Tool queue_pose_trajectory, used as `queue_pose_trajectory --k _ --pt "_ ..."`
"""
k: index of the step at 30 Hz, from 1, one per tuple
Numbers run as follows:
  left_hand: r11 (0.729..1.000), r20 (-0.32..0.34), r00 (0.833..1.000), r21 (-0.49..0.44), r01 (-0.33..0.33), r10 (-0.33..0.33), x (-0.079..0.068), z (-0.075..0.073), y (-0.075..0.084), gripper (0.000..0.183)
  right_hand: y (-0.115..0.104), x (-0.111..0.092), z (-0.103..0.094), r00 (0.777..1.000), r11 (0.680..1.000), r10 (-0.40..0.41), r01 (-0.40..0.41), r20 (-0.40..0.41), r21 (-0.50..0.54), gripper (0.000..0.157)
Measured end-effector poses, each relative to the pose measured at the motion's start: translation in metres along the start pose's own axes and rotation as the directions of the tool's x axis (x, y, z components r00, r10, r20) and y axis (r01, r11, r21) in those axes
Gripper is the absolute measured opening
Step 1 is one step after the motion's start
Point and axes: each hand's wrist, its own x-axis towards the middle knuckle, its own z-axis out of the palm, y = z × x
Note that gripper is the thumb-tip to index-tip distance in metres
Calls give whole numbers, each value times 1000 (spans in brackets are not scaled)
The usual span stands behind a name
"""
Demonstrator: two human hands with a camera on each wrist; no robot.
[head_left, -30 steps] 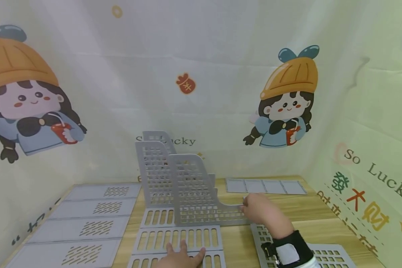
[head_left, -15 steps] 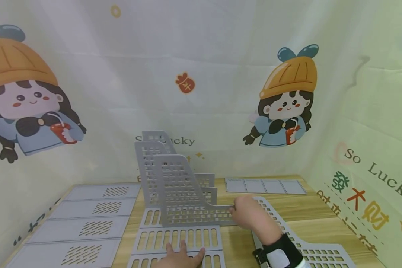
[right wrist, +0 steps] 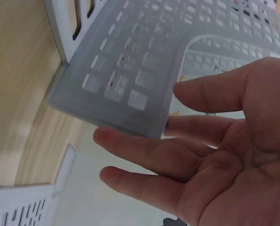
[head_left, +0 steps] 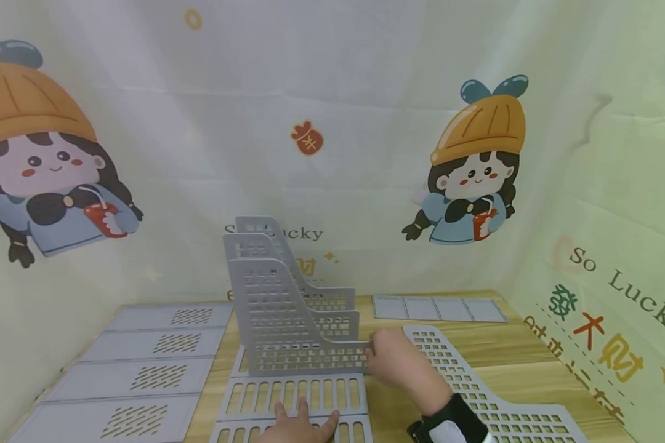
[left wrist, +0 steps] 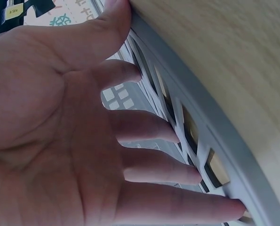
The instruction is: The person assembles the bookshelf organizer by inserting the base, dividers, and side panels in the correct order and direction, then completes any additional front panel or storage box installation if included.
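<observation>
In the head view, my right hand (head_left: 393,363) pinches the low front end of a grey perforated side panel (head_left: 277,295) between thumb and fingers. The panel stands upright across the slotted grey base (head_left: 238,420). Its lower corner shows in the right wrist view, with the thumb on one face and fingers at the edge. My left hand (head_left: 299,429) lies with spread fingers on the near part of the base; in the left wrist view its fingertips touch the slotted frame. Behind the held panel stand two similar panels, a middle one (head_left: 244,239) and a back one (head_left: 255,224).
Another perforated side panel (head_left: 493,403) lies flat at the right. A large sheet (head_left: 88,381) with slanted slots covers the left side of the wooden table (head_left: 449,344). A small four-section strip (head_left: 438,307) lies at the back, before a printed cloth (head_left: 366,154).
My right hand has slid the gripped side panel leftward over the base, lining it up in front of the other uprights. More of the flat panel at right shows. The left hand stays put.
</observation>
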Motion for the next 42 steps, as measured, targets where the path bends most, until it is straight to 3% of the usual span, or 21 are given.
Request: queue_pose_trajectory --k 5,10,19,28,32,37,42 --pt "1000 6 1000 -6 5 -5 -1 -1 2 71 -4 1 10 1000 998 -24 24 -1 57 48" --pt "1000 17 1000 -9 16 -16 -1 -2 3 71 -7 -3 14 998 997 -48 49 -27 51 60" --pt "999 14 1000 -16 28 -28 -2 -2 4 73 -12 -4 20 999 991 -29 30 -15 128 71" --pt "1000 -35 999 -1 26 -26 -6 6 2 73 -16 -4 27 1000 982 1 -1 -5 189 76" --pt "1000 -16 999 2 29 -29 -7 3 2 73 -21 -4 32 1000 980 -1 -1 12 197 80" --pt "1000 -11 1000 -11 -3 2 -30 -13 7 69 -27 -3 38 999 984 -47 42 23 176 84" --pt "1000 7 1000 3 -25 25 -57 -28 19 59 -22 -3 33 997 983 -31 19 66 183 86"
